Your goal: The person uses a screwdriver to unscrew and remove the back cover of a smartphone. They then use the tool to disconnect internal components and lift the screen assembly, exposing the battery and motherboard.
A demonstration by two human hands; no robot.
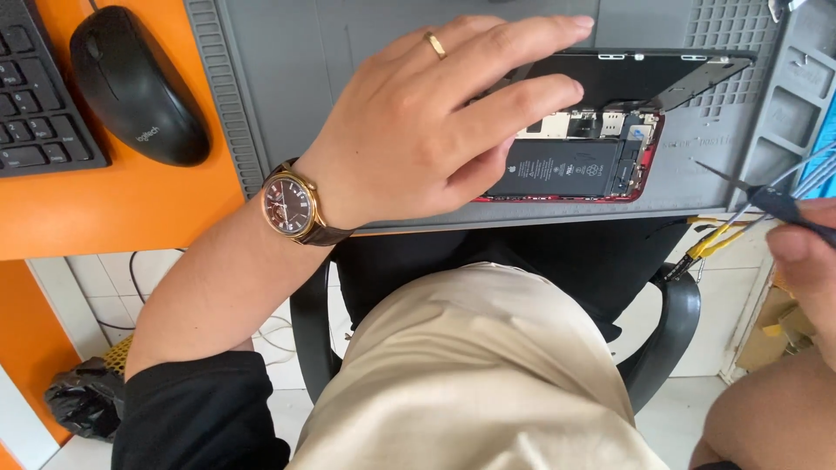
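Note:
An opened red phone lies on a grey work mat, its black battery and circuit board showing and its dark screen panel lifted at the far side. My left hand, with a gold ring and a brown wristwatch, rests over the phone's left part, fingers spread across the screen panel. My right hand is at the right edge, holding a thin dark-handled screwdriver whose tip points toward the phone, clear of it.
A black mouse and a black keyboard sit on the orange desk at the left. Yellow-handled pliers hang off the mat's front right edge. Below are my lap, a black chair and a white tiled floor.

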